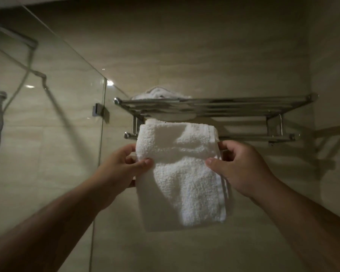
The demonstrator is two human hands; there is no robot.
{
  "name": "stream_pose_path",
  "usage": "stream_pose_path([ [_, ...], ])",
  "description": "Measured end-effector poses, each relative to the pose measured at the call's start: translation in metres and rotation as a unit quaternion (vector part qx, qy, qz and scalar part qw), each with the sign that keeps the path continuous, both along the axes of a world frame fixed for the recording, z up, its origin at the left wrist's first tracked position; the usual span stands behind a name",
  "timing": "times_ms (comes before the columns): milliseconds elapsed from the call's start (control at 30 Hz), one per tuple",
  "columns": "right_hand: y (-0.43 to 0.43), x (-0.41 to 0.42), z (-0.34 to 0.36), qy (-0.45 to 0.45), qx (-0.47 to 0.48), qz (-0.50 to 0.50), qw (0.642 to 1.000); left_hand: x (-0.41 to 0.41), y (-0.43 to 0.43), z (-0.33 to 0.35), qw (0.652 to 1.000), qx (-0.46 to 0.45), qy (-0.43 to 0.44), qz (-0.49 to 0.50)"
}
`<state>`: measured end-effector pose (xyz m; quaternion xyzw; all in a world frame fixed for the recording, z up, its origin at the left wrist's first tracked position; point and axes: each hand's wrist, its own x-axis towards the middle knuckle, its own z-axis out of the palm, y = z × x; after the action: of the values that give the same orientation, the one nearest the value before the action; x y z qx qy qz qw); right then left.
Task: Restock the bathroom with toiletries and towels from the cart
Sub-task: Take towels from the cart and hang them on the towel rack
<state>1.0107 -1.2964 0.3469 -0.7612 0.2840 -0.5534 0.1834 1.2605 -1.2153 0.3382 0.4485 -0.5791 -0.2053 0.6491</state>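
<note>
The left hand (124, 165) pinches the left edge of a white hand towel (182, 173), thumb in front and fingers behind; the right hand (238, 165) pinches the right edge in the same way. No writing or label can be read on the towel. It hangs folded over the lower bar (259, 136) of a chrome towel rack (214, 107), long axis vertical, free end pointing down. Above the fingers, a second white towel (157, 93) lies on the rack's shelf. Left of the left hand stands a glass shower screen (47, 114); right of the right hand the bar is bare.
</note>
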Motion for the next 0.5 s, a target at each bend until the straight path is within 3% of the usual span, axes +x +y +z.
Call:
stream_pose_path([
  [500, -0.042, 0.064, 0.166, -0.021, -0.135, -0.07, 0.988, 0.052, -0.057, 0.166, 0.989, -0.132, -0.055, 0.046],
])
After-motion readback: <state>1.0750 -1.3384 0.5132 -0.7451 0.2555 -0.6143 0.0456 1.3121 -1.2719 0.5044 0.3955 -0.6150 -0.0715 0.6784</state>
